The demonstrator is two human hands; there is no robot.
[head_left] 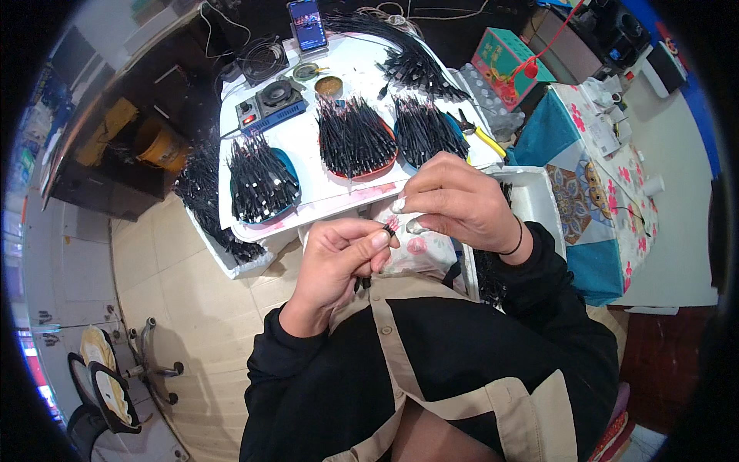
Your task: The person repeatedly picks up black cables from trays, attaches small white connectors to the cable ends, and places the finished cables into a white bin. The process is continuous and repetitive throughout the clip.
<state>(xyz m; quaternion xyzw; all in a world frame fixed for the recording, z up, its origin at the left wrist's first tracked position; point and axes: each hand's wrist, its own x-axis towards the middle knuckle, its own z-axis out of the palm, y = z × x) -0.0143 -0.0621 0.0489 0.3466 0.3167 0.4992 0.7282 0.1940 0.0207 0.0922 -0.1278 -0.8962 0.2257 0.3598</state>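
My left hand (349, 251) pinches a small bunch of black cables (389, 230) between thumb and fingers, with thin reddish wire ends fanning out at the top. To the right of those ends is my right hand (453, 202), its white-covered thumb tip and fingertip apart, with nothing clearly visible between them. Beyond my hands, bundles of short black cables stand on the white table: one in a blue tray (297, 173) at the left, another in a red tray (372, 173) at the middle. A third bundle (430, 133) lies just behind my right hand.
On the table are a solder pot with a control knob (271, 101), a round tin (329, 86), yellow-handled pliers (482, 137), a fan (262, 58) and a phone on a stand (309, 29). Foam boxes of cables flank it, one at the left (231, 265). A cloth-covered table (594, 190) stands right.
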